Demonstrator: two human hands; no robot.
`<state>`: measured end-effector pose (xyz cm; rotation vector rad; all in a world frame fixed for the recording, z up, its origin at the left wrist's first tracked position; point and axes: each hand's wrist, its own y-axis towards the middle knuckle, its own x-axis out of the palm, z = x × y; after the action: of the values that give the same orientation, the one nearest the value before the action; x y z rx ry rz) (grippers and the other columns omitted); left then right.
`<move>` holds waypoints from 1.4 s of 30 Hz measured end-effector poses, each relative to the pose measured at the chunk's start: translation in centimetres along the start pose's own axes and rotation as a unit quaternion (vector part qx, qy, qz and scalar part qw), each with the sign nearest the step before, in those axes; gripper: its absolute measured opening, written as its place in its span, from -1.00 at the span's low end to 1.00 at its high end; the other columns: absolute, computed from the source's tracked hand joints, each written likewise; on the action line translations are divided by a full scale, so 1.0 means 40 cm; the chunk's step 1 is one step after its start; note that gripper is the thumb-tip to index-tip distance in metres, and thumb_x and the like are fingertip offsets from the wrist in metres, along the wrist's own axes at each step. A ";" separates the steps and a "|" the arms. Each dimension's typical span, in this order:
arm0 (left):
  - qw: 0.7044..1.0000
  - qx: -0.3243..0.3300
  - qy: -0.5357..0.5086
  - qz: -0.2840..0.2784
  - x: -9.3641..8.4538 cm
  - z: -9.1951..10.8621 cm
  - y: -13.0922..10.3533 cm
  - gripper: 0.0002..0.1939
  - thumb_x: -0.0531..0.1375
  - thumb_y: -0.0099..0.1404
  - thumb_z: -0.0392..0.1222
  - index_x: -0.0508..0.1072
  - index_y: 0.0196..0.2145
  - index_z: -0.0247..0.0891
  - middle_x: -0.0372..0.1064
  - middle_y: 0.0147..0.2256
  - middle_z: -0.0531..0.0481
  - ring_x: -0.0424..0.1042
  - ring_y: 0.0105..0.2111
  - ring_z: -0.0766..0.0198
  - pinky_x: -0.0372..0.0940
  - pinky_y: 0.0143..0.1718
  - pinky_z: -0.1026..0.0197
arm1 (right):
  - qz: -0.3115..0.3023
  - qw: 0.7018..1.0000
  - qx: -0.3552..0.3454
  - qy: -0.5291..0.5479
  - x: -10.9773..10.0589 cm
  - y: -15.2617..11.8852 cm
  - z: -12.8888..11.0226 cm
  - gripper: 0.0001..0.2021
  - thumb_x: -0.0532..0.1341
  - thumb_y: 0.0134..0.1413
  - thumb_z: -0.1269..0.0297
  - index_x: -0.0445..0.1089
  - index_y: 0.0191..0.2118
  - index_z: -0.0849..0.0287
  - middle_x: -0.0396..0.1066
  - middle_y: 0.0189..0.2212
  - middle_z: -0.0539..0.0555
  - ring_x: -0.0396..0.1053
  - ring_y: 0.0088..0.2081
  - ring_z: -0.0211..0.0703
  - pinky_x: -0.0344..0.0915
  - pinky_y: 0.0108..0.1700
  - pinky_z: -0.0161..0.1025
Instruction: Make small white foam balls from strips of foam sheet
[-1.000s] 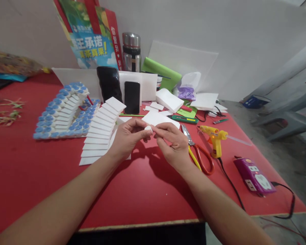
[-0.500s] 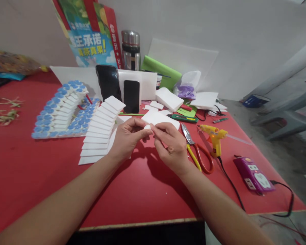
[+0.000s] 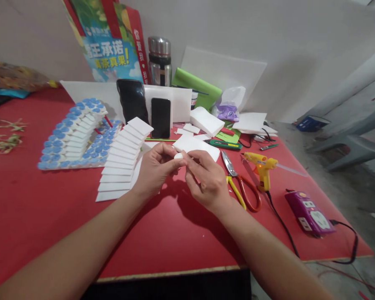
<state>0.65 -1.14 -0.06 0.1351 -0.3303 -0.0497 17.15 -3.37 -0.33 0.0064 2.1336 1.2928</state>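
A small white rounded piece (image 3: pixel 178 156) is pinched between the fingertips of both hands, above the red table (image 3: pixel 162 241). My left hand (image 3: pixel 158 166) grips it from the left, thumb in front. From the other side my right hand (image 3: pixel 206 177) holds its edge with thumb and forefinger; its exact kind is too small to make out. Just left of my hands stands a curved stair of white board steps (image 3: pixel 117 166). Behind them lies a white board sheet (image 3: pixel 195 146). Shears (image 3: pixel 240 181) with one red and one yellow handle lie right of my right hand.
A yellow glue gun (image 3: pixel 264 166) with its cord and a purple power strip (image 3: pixel 311 214) are on the right. A finished-looking stair with blue-topped pieces (image 3: pixel 59 141) sits at left. Two phones (image 3: pixel 161 118), a green utility knife (image 3: pixel 225 144) and a steel flask (image 3: pixel 160 62) are behind.
The white piece has turned slightly between my fingertips and shows a little more of its face. My right hand has shifted slightly left and down.
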 end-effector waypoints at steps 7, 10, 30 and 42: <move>1.000 -0.017 -0.008 -0.006 -0.005 -0.011 0.003 -0.64 0.55 0.02 -0.21 0.41 -0.44 -0.24 0.44 -0.45 0.14 0.35 -0.62 0.45 0.24 -0.60 0.35 | -0.015 0.999 0.004 -0.033 0.003 -0.004 0.001 -0.55 0.11 0.36 0.47 0.35 0.30 0.13 0.44 -0.01 0.24 0.53 -0.14 -0.05 0.56 -0.15 -0.10; 0.999 -0.032 -0.009 -0.005 -0.004 -0.015 0.004 -0.65 0.53 0.08 -0.16 0.41 -0.44 -0.24 0.39 -0.54 0.16 0.34 -0.62 0.44 0.23 -0.58 0.36 | -0.024 0.999 0.013 -0.046 0.007 -0.007 0.001 -0.57 0.12 0.37 0.43 0.34 0.29 0.18 0.44 0.00 0.26 0.54 -0.19 -0.07 0.57 -0.19 -0.11; 0.981 -0.125 -0.132 0.065 0.016 -0.010 0.006 -0.46 0.64 -0.18 -0.05 0.37 -0.52 -0.29 0.35 -0.60 0.15 0.24 -0.62 0.50 0.16 -0.59 0.43 | -0.070 0.994 0.083 0.020 0.053 -0.024 -0.028 -0.45 0.09 0.39 0.38 0.10 0.43 0.24 0.28 0.20 0.41 0.43 0.15 0.12 0.58 0.03 0.03; 0.980 -0.134 -0.134 0.061 0.014 -0.005 0.008 -0.45 0.64 -0.19 -0.06 0.34 -0.54 -0.29 0.33 -0.62 0.15 0.22 -0.62 0.50 0.16 -0.58 0.45 | -0.068 0.993 0.099 0.018 0.052 -0.021 -0.025 -0.44 0.11 0.37 0.41 0.14 0.44 0.17 0.31 0.21 0.35 0.43 0.17 0.08 0.56 0.05 -0.01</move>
<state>1.27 -0.84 -0.03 -0.1619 -0.5965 0.0105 15.24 -3.92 -1.75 -0.0786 2.2424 1.0074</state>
